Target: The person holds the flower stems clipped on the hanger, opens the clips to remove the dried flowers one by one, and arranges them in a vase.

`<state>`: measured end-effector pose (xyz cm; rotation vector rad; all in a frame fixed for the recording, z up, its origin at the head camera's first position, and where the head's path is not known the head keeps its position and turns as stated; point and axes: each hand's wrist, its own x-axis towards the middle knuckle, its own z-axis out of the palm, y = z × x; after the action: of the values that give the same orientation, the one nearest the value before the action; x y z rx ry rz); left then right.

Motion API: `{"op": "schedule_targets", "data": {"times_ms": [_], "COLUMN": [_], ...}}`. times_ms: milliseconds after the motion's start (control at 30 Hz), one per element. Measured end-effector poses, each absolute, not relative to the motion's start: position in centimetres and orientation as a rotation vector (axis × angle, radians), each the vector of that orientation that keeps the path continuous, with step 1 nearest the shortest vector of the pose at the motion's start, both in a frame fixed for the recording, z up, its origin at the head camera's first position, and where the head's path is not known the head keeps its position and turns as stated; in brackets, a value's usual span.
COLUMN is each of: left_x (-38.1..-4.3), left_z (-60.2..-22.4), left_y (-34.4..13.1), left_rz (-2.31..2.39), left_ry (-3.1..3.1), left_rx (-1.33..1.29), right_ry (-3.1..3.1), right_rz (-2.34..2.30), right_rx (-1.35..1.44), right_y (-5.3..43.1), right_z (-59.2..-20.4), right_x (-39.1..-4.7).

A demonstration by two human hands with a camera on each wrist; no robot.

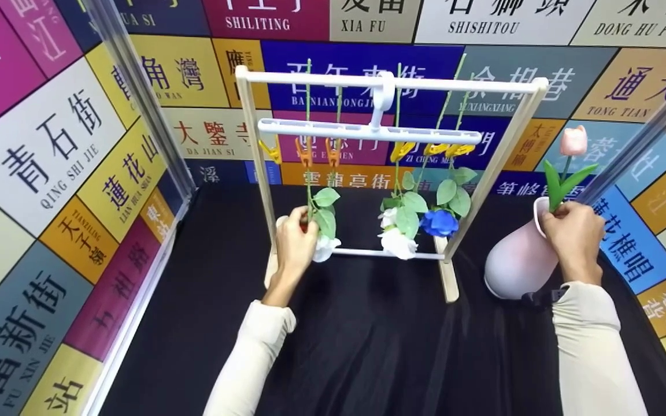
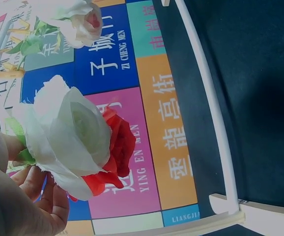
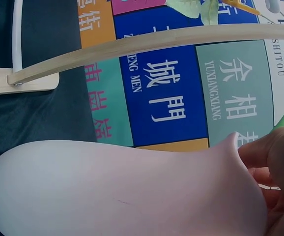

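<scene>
My left hand (image 1: 297,242) grips a white rose (image 2: 75,130) near its green base. The rose hangs head down from the rack's left part. Behind it a red rose (image 2: 118,147) shows, mostly covered by the white petals. At the mouth of a pink-and-white vase (image 1: 515,260), my right hand (image 1: 577,234) pinches a pink tulip (image 1: 574,142) low, by its green leaves. Its bloom points upward above the hand. The vase leans, and the right wrist view shows the fingers at its rim (image 3: 240,147). The tulip's lower stem is hidden.
A wooden rack (image 1: 486,167) carries a white hanger bar (image 1: 367,130) with yellow and orange clips (image 1: 305,155). White roses (image 1: 398,242) and a blue rose (image 1: 439,222) hang upside down there. Black cloth (image 1: 333,346) covers the table; patterned sign walls (image 1: 67,138) surround it.
</scene>
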<state>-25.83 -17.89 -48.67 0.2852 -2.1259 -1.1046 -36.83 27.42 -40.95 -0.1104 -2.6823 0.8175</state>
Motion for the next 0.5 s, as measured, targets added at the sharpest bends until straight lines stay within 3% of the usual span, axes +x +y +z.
{"op": "schedule_targets", "data": {"times_ms": [500], "left_x": [-25.79], "left_z": [-48.71], "left_y": [-17.88], "left_rz": [-1.102], "left_ry": [-2.140], "left_rx": [0.295], "right_ry": [-2.767], "right_rz": [0.721], "right_rx": [0.035], "right_y": [27.67], "right_z": [-40.95], "right_x": [-37.23]}}
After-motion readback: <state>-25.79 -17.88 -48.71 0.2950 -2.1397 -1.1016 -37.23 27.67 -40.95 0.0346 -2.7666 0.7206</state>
